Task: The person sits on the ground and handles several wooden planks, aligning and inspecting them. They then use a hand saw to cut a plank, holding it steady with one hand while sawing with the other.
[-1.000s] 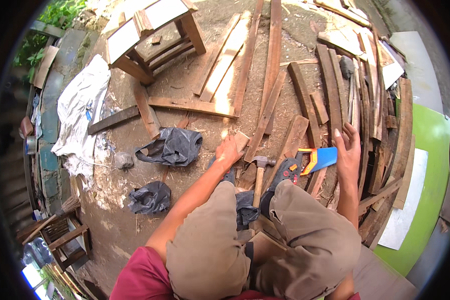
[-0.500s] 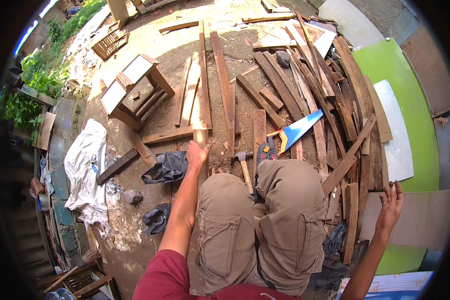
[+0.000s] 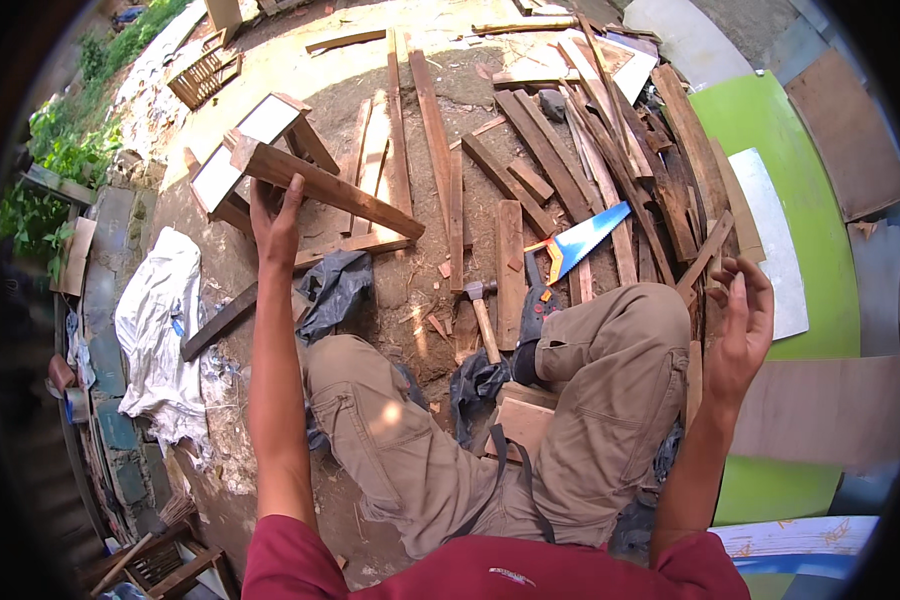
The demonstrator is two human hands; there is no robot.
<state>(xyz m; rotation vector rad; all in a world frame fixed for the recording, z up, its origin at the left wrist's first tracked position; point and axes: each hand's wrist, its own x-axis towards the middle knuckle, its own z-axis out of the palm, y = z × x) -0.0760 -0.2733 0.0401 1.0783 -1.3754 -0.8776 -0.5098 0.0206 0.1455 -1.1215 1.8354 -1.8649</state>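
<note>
My left hand [image 3: 278, 220] is closed around a short wooden beam [image 3: 345, 190]. The beam slants across the front of a small wooden stool-like frame with white panels [image 3: 267, 118], its far end raised to the left. On the right, my right hand [image 3: 740, 325] is lifted beside my knee, fingers loosely curled and apart, with nothing visible in it. Between my feet and the lumber lie a hammer [image 3: 483, 320] and a handsaw with a blue blade [image 3: 590, 242]. A small wooden board [image 3: 525, 422] rests between my legs.
Long planks [image 3: 430, 130] lie on the ground ahead. A heap of lumber [image 3: 660, 170] fills the right, beside a green panel [image 3: 780, 170]. Black plastic [image 3: 338, 290] and a white cloth sack [image 3: 165, 335] lie to the left. A dark wood piece [image 3: 218, 322] is near the sack.
My left hand has lifted a beam off the ground and carried it left toward the stool-like frame. My knees have spread apart, and my right hand has moved inward and up.
</note>
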